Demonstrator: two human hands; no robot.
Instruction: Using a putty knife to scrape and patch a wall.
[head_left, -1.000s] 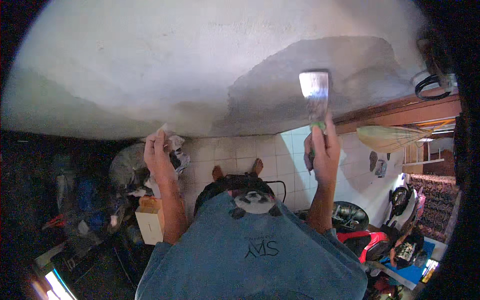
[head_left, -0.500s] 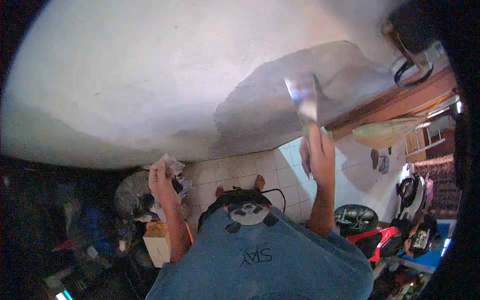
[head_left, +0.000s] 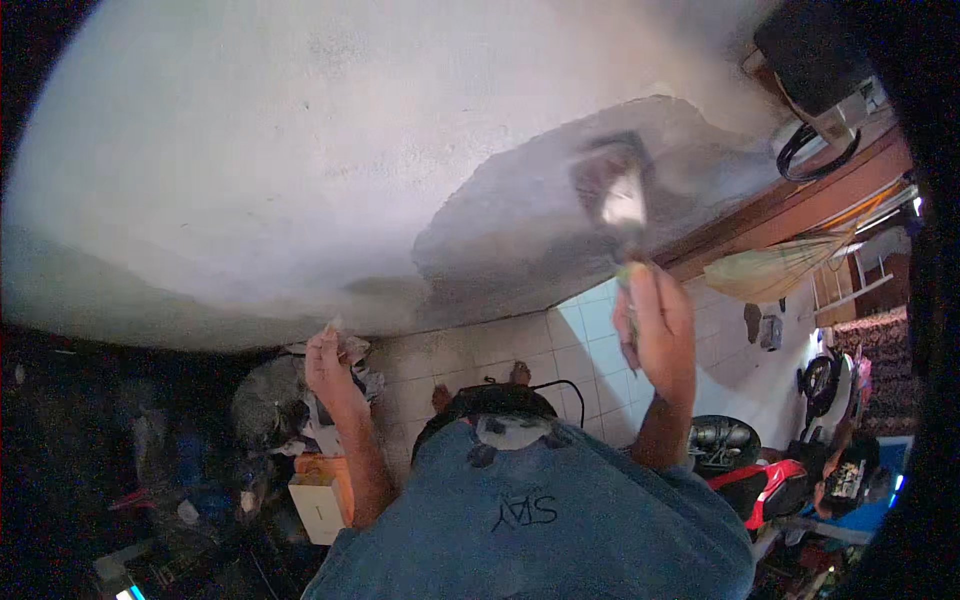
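My right hand (head_left: pixel 655 325) is wrapped round the handle of a scraper (head_left: pixel 622 195) with a wide metal blade, blurred by motion. Its blade is over the grey patch (head_left: pixel 500 215) on the pale wall (head_left: pixel 270 150); whether it touches, I cannot tell. The patch has a ragged upper edge against the whiter surface. At the lower left, my left hand (head_left: pixel 328 362) is closed, with a small pale crumpled scrap (head_left: pixel 337 323) showing above its fingertips. Most of that scrap is hidden by the fingers.
Below the wall lies a tiled floor (head_left: pixel 480 345), with my bare feet on it. A whitish heap (head_left: pixel 265 400) and a box (head_left: pixel 320 510) are at the left. On the right are a hanging pale net (head_left: pixel 765 270), a coiled black cable (head_left: pixel 820 155) and a red-and-black motorcycle (head_left: pixel 765 490).
My right hand has moved slightly right and down with the scraper, whose blade has turned and now looks darker. My left hand has shifted slightly, and less of the pale scrap shows.
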